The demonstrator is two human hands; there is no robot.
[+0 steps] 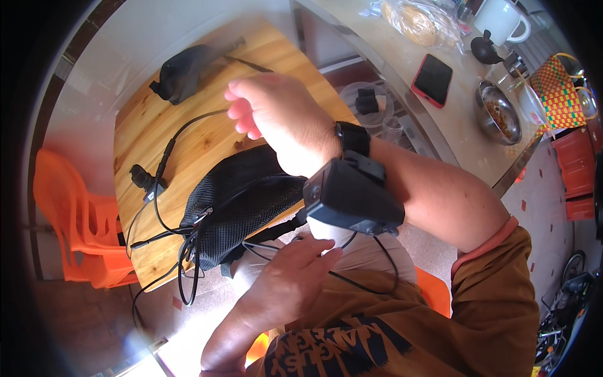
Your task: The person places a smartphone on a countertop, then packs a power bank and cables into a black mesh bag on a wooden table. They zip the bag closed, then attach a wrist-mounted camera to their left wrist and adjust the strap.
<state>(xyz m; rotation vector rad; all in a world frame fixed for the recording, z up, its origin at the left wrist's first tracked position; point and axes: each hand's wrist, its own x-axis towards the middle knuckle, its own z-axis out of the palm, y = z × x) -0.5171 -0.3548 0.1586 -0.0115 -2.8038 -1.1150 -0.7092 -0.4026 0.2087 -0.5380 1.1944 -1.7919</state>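
My right hand is raised above the wooden table, fingers loosely curled, with nothing visible in it. A black wristband and a boxy black device are on that wrist and forearm. Below the device, my left hand is over my lap, its fingertips beside a thin black cable; whether they grip it is unclear. A black mesh bag lies at the table's near edge, with looped cables at its zipper. Further left on the table is a small black connector device.
A dark pouch-like item lies on the wooden table. Orange plastic chairs stand left. The counter at right holds a phone in a red case, a metal bowl, a woven basket and a white mug.
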